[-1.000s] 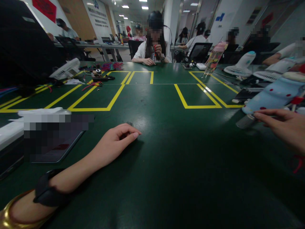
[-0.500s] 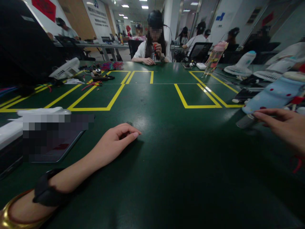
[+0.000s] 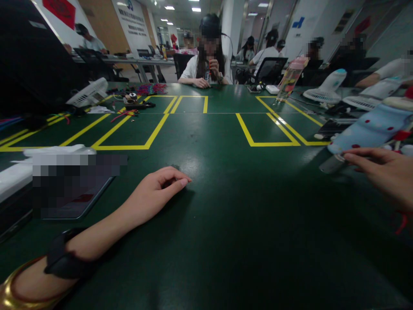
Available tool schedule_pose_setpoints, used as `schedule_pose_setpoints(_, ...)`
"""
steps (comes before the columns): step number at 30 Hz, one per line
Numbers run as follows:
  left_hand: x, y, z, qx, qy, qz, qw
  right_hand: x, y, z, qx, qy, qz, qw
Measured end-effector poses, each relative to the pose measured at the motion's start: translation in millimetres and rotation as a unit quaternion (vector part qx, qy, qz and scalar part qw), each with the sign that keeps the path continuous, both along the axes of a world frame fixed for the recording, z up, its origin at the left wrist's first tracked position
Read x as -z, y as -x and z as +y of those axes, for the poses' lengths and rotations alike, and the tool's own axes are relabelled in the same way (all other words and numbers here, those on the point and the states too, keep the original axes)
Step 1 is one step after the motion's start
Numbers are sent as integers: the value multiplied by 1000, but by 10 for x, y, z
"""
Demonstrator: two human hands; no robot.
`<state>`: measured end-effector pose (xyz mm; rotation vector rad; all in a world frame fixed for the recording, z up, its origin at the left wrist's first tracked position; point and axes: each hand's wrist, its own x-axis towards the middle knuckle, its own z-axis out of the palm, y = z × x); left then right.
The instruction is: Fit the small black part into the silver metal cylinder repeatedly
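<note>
My left hand (image 3: pixel 158 191) lies palm down on the green table (image 3: pixel 226 224), near the middle. Its fingers are loosely bent and nothing shows in them. A black watch band (image 3: pixel 64 260) and a gold bangle (image 3: pixel 13 292) sit on that forearm. At the right edge my right hand (image 3: pixel 383 172) reaches left with fingers stretched out. Its fingertips touch a small grey object (image 3: pixel 331 164) lying at the foot of a light blue, red-dotted object (image 3: pixel 371 129).
A dark flat device (image 3: pixel 77 202) and a white box (image 3: pixel 58 151) lie left of my left hand. Yellow tape rectangles (image 3: pixel 148 142) mark the table. Farther off are a white fan (image 3: pixel 88 92), coloured wires (image 3: pixel 151 89), a pink bottle (image 3: pixel 290 79) and a seated person (image 3: pixel 206 69).
</note>
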<state>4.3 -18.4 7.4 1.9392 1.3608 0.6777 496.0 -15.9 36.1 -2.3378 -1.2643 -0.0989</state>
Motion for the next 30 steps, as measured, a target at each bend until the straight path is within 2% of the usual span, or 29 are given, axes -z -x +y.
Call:
schedule_pose_setpoints(5, 4, -1, -3, 0, -1, 0, 1000, -24, 57, -23, -21, -21, 16, 999)
schedule_pose_setpoints(8, 8, 7, -5, 1, 0, -2, 1000, -29, 51, -34, -52, -9, 22, 998)
schedule_pose_setpoints(12, 19, 12, 0, -2, 7, -6, 1000, -8, 65, -24, -47, 0, 33, 998)
schedule_pose_setpoints(14, 19, 10, 4, -4, 10, -7, 1000, -2, 173, -30, -55, -32, 30, 998)
schedule_pose_setpoints(16, 14, 8, 7, -2, 11, -8, 1000, -4, 408, -57, -111, -83, 51, 989)
schedule_pose_setpoints(18, 6, 7, 7, 0, 12, -7, 1000, -3, 771, -94, -225, -124, 114, 960)
schedule_pose_setpoints(19, 2, 8, 6, 0, 11, -5, 1000, 4, 986, -111, -295, -129, 152, 935)
schedule_pose_setpoints(21, -4, 13, 5, 0, 12, -2, 1000, 35, 1426, -129, -424, -108, 209, 874)
schedule_pose_setpoints(23, -5, 21, 6, 0, 9, 1, 1000, 85, 1810, -125, -516, -70, 224, 824)
schedule_pose_setpoints(26, -3, 35, 9, -4, 4, -2, 1000, 171, 2155, -99, -582, -42, 209, 785)
schedule_pose_setpoints(30, -26, 2, -6, -17, 4, 5, 1000, 289, 2238, -88, -596, -47, 203, 776)
